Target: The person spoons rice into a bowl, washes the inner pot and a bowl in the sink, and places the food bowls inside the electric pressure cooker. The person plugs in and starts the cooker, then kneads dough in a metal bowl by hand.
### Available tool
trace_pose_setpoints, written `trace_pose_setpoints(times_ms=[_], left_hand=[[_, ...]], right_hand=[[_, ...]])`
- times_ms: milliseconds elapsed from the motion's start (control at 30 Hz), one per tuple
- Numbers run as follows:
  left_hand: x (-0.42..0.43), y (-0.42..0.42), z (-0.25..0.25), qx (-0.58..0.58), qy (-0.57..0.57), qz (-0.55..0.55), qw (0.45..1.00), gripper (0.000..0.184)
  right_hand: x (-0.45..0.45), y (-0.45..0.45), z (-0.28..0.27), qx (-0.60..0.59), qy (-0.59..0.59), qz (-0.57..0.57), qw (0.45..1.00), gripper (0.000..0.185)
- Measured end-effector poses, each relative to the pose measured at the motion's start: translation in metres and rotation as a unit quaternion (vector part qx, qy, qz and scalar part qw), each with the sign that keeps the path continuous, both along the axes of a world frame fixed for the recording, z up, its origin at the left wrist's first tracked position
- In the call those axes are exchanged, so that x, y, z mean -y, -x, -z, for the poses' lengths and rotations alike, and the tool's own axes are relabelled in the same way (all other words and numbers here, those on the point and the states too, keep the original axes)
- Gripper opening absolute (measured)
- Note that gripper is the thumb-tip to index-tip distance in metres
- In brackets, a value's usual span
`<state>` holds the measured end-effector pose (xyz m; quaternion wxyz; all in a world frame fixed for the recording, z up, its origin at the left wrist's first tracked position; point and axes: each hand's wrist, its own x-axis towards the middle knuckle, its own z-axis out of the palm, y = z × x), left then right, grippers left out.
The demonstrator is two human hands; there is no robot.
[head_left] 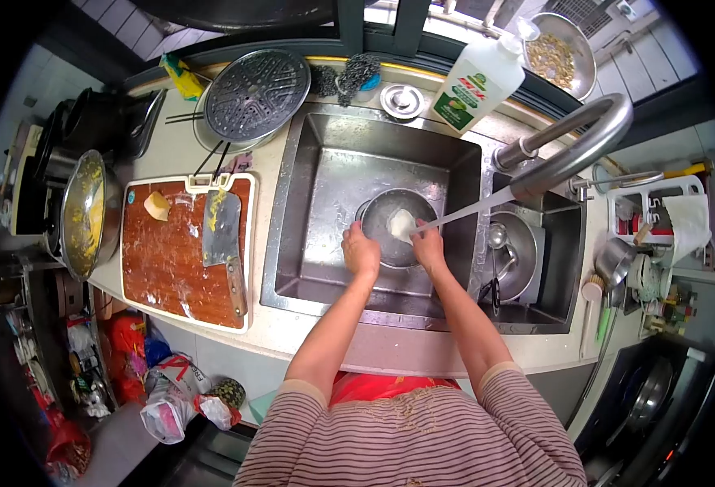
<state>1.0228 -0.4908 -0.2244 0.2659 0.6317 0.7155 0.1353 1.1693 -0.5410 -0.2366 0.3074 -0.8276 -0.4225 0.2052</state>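
Observation:
In the large sink basin [329,174] sits a round metal bowl [386,261] with a white lump [401,224] in it. I cannot make out whether the lump is dough or something else. Water [463,213] streams from the tap [564,162] down to the bowl's right side. My left hand [361,250] grips the bowl's left edge, fingers curled at the rim. On the opposite edge my right hand [429,247] holds the rim, its fingertips near the stream and the lump. Some of the fingers are hidden behind the hands.
To the left, a cutting board [163,264] carries a cleaver [223,235] and a pale yellow piece [157,206]. A steamer plate [258,96] and a white bottle [479,81] stand behind. The smaller basin [556,296] holds a metal pan [517,260] and ladle [497,236].

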Motion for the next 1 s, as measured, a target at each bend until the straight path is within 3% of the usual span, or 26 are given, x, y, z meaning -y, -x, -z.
trace_pose_setpoints(times_ms=[33,100,133,167,233,267,300,367,400,433,467,500,567,633,733,767,867,900,1000], left_hand=[[0.001,-0.008,-0.014,0.041,-0.065,0.004,0.997,0.038],[-0.009,-0.030,-0.053,0.309,0.137,-0.011,0.941,0.031],[-0.013,-0.044,-0.069,0.431,0.234,-0.016,0.871,0.028],[-0.010,-0.060,-0.072,0.541,0.253,-0.119,0.794,0.026],[0.000,-0.093,-0.079,0.708,0.275,-0.311,0.572,0.023],[0.005,-0.101,-0.086,0.714,0.258,-0.310,0.572,0.022],[0.012,-0.104,-0.096,0.721,0.241,-0.309,0.572,0.021],[0.031,-0.112,-0.092,0.731,0.167,-0.279,0.600,0.015],[0.041,-0.105,-0.090,0.628,0.107,-0.189,0.747,0.018],[0.049,-0.096,-0.090,0.499,0.040,-0.090,0.861,0.022],[0.053,-0.088,-0.090,0.350,-0.033,0.012,0.936,0.026],[0.054,-0.080,-0.090,0.285,-0.042,0.067,0.955,0.027],[0.053,-0.064,-0.071,0.286,-0.213,0.183,0.916,0.028],[0.042,-0.050,-0.057,0.224,-0.367,0.309,0.848,0.030],[0.022,-0.030,-0.069,0.189,-0.297,0.432,0.830,0.033],[0.018,-0.035,-0.077,0.193,-0.298,0.409,0.841,0.029],[0.017,-0.059,-0.121,0.330,-0.164,0.213,0.905,0.017],[0.011,-0.068,-0.105,0.305,-0.183,0.146,0.923,0.008],[-0.001,-0.077,-0.100,0.380,-0.107,0.026,0.918,0.006]], right_hand=[[-0.002,-0.002,-0.005,-0.067,0.019,0.017,0.997,0.032],[-0.001,0.001,-0.012,-0.379,-0.052,0.073,0.921,0.034],[-0.002,0.004,-0.018,-0.521,-0.089,0.097,0.843,0.035],[-0.006,0.009,-0.047,-0.618,-0.125,0.134,0.764,0.033],[-0.019,0.012,-0.089,-0.709,-0.170,0.185,0.659,0.028],[-0.021,0.011,-0.103,-0.749,-0.191,0.208,0.600,0.025],[-0.016,0.007,-0.110,-0.766,-0.214,0.168,0.583,0.026],[-0.014,-0.005,-0.050,-0.748,-0.194,0.159,0.614,0.025],[-0.011,-0.010,-0.027,-0.739,-0.183,0.156,0.629,0.025],[-0.008,-0.012,-0.032,-0.678,-0.153,0.094,0.713,0.019],[-0.007,-0.010,-0.037,-0.698,-0.149,0.117,0.691,0.018],[-0.003,-0.002,-0.055,-0.717,-0.144,0.139,0.667,0.018],[0.003,0.002,-0.071,-0.742,-0.133,0.152,0.639,0.015],[-0.001,-0.001,-0.075,-0.696,-0.129,0.140,0.693,0.016],[-0.009,0.011,-0.095,-0.650,-0.149,0.164,0.727,0.020],[-0.012,0.015,-0.102,-0.639,-0.159,0.178,0.731,0.022],[-0.019,0.019,-0.101,-0.592,-0.238,0.117,0.761,0.025],[-0.018,0.022,-0.112,-0.570,-0.193,0.134,0.787,0.028],[-0.010,0.021,-0.111,-0.487,-0.175,0.085,0.851,0.035]])
